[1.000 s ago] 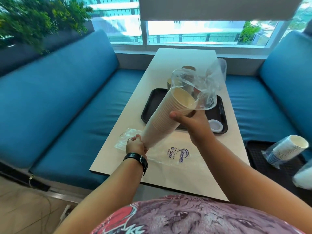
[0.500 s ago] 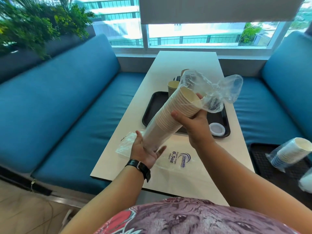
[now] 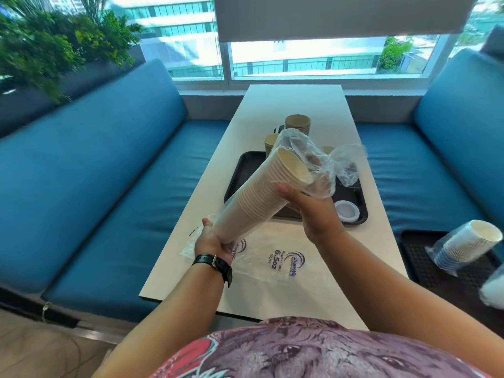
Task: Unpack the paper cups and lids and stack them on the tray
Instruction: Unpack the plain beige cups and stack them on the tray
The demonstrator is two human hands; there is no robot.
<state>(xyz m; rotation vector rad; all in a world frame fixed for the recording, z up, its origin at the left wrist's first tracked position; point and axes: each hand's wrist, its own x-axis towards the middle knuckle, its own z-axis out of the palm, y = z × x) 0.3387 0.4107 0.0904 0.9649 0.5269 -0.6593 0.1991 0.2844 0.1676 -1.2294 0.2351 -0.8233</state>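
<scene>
Left hand cupped the cup stack base; right hand gripped its rim end and crumpled plastic bag; right fingers hidden behind the stack

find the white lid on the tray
In the head view, the white lid lies in the black tray's near right corner, just right of the right hand.

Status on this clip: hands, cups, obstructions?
Left hand grips cup stack base, right hand near rim. Plastic bag off stack, bunched at right hand. Tray partly occupied.
</scene>
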